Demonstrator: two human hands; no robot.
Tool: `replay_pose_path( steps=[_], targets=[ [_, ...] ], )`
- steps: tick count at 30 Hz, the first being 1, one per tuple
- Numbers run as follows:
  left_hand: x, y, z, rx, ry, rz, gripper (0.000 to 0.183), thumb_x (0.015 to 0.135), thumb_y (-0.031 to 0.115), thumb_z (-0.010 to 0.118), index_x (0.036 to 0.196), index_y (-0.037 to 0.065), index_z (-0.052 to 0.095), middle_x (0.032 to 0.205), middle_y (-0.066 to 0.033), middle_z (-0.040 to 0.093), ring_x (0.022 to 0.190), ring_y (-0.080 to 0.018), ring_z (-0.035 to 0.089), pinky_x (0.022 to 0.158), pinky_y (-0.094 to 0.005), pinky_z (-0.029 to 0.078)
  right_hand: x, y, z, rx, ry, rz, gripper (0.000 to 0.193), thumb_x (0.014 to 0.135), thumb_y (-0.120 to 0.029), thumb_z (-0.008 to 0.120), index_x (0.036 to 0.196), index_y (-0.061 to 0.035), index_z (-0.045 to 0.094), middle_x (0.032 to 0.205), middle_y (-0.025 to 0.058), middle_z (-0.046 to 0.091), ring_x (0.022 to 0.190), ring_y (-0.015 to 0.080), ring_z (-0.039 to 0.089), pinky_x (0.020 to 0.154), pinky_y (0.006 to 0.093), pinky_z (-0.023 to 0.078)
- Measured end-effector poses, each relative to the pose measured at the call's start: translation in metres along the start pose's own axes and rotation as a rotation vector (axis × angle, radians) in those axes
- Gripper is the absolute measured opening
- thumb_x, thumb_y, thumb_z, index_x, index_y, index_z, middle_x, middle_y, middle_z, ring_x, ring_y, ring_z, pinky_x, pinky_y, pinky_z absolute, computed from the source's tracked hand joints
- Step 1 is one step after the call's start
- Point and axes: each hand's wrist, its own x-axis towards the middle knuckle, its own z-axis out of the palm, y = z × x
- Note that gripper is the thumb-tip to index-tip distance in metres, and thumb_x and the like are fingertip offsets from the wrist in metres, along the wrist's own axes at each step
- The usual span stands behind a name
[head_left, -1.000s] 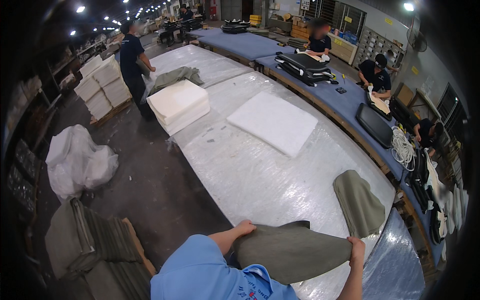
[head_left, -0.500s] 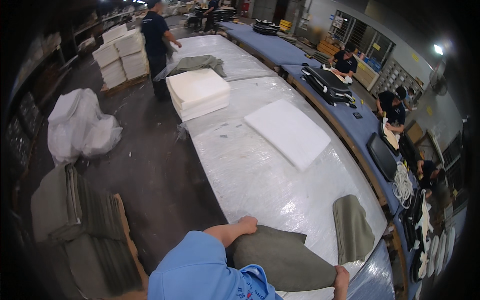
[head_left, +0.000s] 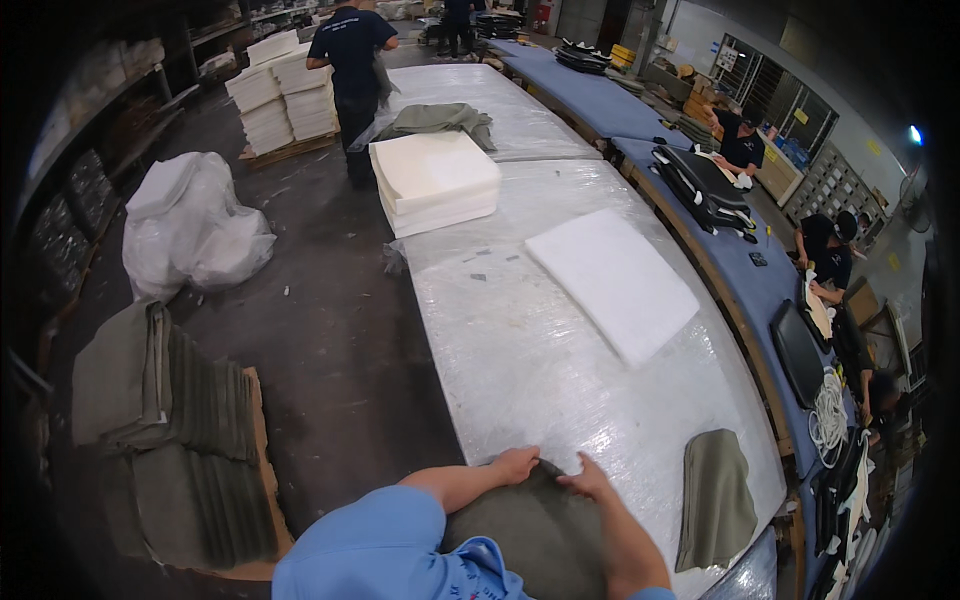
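Observation:
At the near end of the table, a grey-green fabric piece (head_left: 535, 530) lies beneath my forearms. My left hand (head_left: 517, 465) is closed on its far edge, fingers curled over the cloth. Just to the right, my right hand (head_left: 588, 478) is at the same edge, with thumb and forefinger spread apart. The near part of this piece is hidden by my blue shirt. Another folded grey-green fabric piece (head_left: 717, 498) lies to the right.
A white foam sheet (head_left: 612, 285) lies mid-table (head_left: 480, 370), beyond it a cream foam stack (head_left: 435, 185). Fabric stacks (head_left: 190, 400) and a plastic-wrapped bundle (head_left: 195, 225) stand at left. One person (head_left: 350, 60) stands farther back; others work along the blue table (head_left: 690, 235).
My right hand has moved from the fabric's right corner to its far edge, beside my left hand. The fabric's right side has come in with it. The whole view has shifted slightly.

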Motion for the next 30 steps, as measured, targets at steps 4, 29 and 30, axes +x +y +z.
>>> replay_pose_path(
  steps=[4, 29, 30],
  targets=[
    [-0.003, -0.024, -0.002, -0.063, -0.030, -0.041, 0.021, 0.102, 0.030, 0.055, 0.111, 0.011, 0.055, 0.105, -0.0241, 0.069, 0.103, -0.0465, 0.064, 0.083, -0.0566, 0.049, 0.015, -0.025, 0.047, -0.062, -0.230, 0.066, 0.046, 0.082, -0.041, 0.081, 0.111, -0.0063, 0.073, 0.085, 0.0141, 0.073, 0.077, 0.0250, 0.072, 0.068, 0.0385, 0.057],
    [0.045, -0.020, 0.055, 0.310, -0.067, -0.428, 0.026, 0.096, 0.019, 0.050, 0.111, 0.004, 0.064, 0.105, -0.0216, 0.073, 0.101, -0.0436, 0.069, 0.089, -0.0546, 0.053, 0.042, 0.041, 0.094, 0.258, 0.585, 0.179, 0.031, 0.096, -0.022, 0.063, 0.081, 0.0052, 0.060, 0.077, 0.0242, 0.062, 0.072, 0.0417, 0.061, 0.070, 0.0498, 0.046],
    [0.046, -0.022, 0.056, 0.313, -0.068, -0.431, 0.026, 0.097, 0.020, 0.049, 0.111, 0.004, 0.065, 0.106, -0.0218, 0.073, 0.102, -0.0435, 0.069, 0.089, -0.0546, 0.053, 0.045, 0.036, 0.091, 0.289, 0.556, 0.211, 0.031, 0.096, -0.022, 0.063, 0.082, 0.0049, 0.060, 0.077, 0.0242, 0.062, 0.073, 0.0421, 0.060, 0.070, 0.0494, 0.046]
  ],
)
